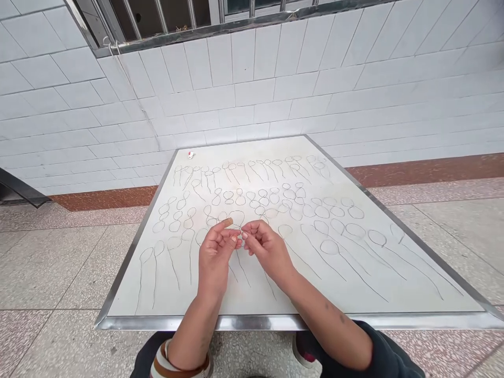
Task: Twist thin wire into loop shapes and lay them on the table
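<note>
Both hands meet over the middle of a white table, fingertips nearly touching. My left hand point(218, 247) has its thumb and a finger pinched, and a tan wrap covers one outstretched fingertip. With thumb and forefinger pressed together, my right hand point(265, 242) also pinches at the same spot. A thin wire point(243, 266) shows below the fingers; what exactly each hand grips is too small to make out. Around them lie rows of thin dark wire pieces: single loops with long tails, such as a wire loop point(329, 247) to the right, and figure-eight shapes farther back.
The white table point(252, 307) has a metal rim. A small red and white item point(191, 155) lies at its back left. Behind stands a white tiled wall point(244, 100) with a barred window point(169, 21) above. A cord point(136, 94) hangs down the wall.
</note>
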{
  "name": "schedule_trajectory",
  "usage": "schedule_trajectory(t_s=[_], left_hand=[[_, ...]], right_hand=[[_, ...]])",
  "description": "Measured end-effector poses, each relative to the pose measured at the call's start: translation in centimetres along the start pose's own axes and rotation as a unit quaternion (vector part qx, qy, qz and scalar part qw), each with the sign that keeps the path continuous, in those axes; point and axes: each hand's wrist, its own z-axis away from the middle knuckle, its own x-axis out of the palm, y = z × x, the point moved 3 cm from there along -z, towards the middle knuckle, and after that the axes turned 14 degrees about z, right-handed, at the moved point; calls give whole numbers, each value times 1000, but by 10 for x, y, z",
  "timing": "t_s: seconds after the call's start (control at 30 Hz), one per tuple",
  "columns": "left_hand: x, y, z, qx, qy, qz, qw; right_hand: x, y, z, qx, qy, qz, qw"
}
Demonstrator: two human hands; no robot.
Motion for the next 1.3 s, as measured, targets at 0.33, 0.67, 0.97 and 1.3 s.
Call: schedule_trajectory(t_s=[0.33,0.67,0.97,1.3], left_hand=[[5,4,-2,5,2,-50,999],[11,4,-1,12,11,-30,999],[11,1,-4,6,-6,-77,997],[5,3,-6,-10,-19,-130,991]], right_hand=[[-6,3,-1,0,-23,-35,999],[-9,0,5,-5,-54,-15,998],[-18,-1,1,-9,-14,-6,1000],[-10,0,2,9,-22,-30,999]])
